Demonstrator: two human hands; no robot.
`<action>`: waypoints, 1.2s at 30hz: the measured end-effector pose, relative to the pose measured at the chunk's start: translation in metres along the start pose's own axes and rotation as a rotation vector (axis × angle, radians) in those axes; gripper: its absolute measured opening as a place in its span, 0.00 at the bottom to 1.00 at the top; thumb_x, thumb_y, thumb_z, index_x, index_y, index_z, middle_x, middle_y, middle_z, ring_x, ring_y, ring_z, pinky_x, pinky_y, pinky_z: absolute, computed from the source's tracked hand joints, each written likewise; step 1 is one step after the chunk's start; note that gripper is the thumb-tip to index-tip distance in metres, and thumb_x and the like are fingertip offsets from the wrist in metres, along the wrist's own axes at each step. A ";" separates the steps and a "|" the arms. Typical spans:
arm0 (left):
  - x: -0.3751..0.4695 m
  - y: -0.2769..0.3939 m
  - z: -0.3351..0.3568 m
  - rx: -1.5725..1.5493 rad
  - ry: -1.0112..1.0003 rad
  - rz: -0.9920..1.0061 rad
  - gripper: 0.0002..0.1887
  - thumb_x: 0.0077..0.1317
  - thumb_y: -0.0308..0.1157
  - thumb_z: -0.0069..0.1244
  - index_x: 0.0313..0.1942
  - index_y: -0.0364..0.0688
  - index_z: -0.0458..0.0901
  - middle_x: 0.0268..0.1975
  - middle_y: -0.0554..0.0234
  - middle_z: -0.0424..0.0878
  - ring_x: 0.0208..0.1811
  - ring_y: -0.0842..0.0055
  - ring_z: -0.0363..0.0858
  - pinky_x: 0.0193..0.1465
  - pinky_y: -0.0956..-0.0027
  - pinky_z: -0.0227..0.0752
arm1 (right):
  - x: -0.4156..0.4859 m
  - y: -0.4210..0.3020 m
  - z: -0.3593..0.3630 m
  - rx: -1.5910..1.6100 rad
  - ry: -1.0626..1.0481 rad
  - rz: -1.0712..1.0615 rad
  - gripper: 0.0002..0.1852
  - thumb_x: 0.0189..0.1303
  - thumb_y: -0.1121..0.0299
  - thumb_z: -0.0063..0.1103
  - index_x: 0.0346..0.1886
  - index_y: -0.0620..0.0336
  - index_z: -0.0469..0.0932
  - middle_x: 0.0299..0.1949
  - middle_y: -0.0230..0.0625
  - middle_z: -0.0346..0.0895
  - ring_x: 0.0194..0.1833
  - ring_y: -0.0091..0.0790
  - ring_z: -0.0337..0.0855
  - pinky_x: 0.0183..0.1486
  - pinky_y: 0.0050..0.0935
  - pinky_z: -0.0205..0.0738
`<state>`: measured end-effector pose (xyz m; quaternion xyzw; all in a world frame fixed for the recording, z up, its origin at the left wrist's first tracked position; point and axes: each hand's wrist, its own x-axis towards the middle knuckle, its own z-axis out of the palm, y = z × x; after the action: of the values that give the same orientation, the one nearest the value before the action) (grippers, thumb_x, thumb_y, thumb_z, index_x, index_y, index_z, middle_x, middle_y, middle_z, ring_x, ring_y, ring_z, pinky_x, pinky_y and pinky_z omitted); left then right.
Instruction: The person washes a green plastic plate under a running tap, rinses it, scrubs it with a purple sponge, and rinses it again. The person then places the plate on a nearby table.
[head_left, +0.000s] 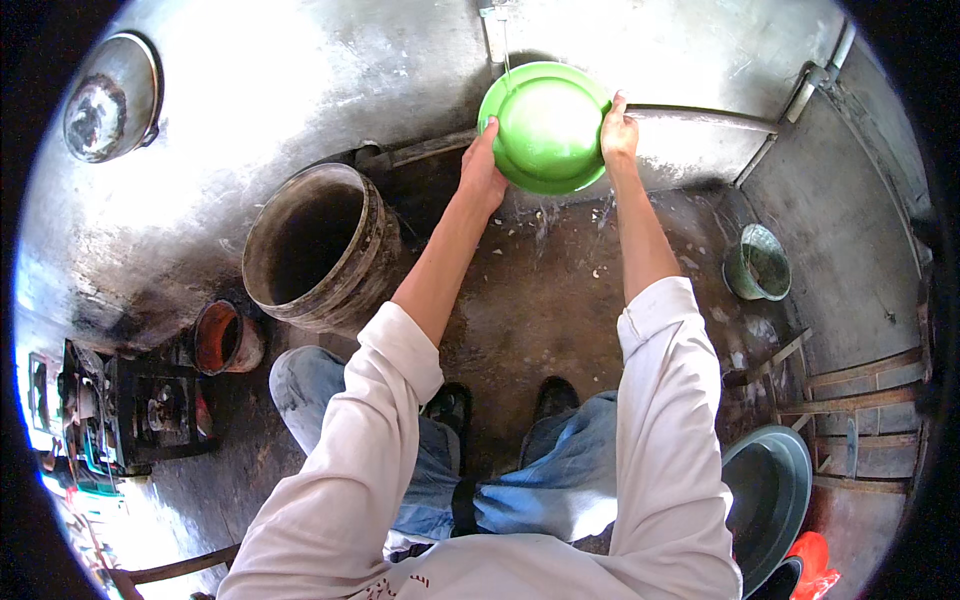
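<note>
Both my arms reach forward, holding a green plastic basin (551, 127) by opposite sides of its rim under a thin stream of water. My left hand (484, 166) grips the left rim with the thumb on top; its other fingers are partly hidden. On the right rim is my right hand (619, 133), thumb pointing up, fingers mostly hidden behind the basin. The stream falls from a tap or pipe end (491, 12) near the wall onto the basin's upper left part. Water drips from below the basin onto the wet floor (551, 300), where small pale scraps lie.
A large dirty barrel (382, 240) and a small reddish bucket (244, 345) stand to the left. A green bucket (739, 270) is at the right wall, with a wooden rack (855, 401) nearer. A large grey tub (802, 480) and a red plastic bag (814, 566) are at lower right.
</note>
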<state>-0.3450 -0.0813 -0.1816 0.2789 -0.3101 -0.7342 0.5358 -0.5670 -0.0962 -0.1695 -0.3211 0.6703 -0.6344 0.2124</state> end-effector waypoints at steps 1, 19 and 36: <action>0.000 0.003 0.003 0.022 0.043 -0.003 0.24 0.77 0.50 0.46 0.62 0.41 0.74 0.59 0.59 0.81 0.59 0.66 0.80 0.61 0.53 0.74 | -0.003 0.000 0.001 0.033 0.004 -0.003 0.43 0.73 0.36 0.39 0.41 0.77 0.82 0.41 0.60 0.85 0.48 0.55 0.84 0.55 0.44 0.73; -0.008 0.008 0.037 0.643 -0.165 0.630 0.06 0.77 0.27 0.43 0.47 0.34 0.75 0.41 0.63 0.80 0.43 0.82 0.74 0.49 0.71 0.70 | -0.015 -0.015 0.036 0.048 -0.074 0.117 0.49 0.67 0.28 0.24 0.73 0.62 0.67 0.75 0.58 0.58 0.75 0.57 0.59 0.77 0.50 0.50; -0.055 0.005 0.005 1.090 -0.293 0.838 0.08 0.67 0.22 0.51 0.44 0.31 0.74 0.38 0.37 0.76 0.41 0.44 0.76 0.45 0.59 0.71 | -0.028 -0.021 0.032 0.304 -0.548 0.365 0.55 0.63 0.20 0.31 0.74 0.62 0.62 0.63 0.49 0.72 0.62 0.49 0.74 0.65 0.59 0.66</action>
<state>-0.3308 -0.0285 -0.1708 0.2629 -0.7843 -0.2357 0.5100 -0.5218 -0.0989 -0.1553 -0.3190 0.5329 -0.5687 0.5393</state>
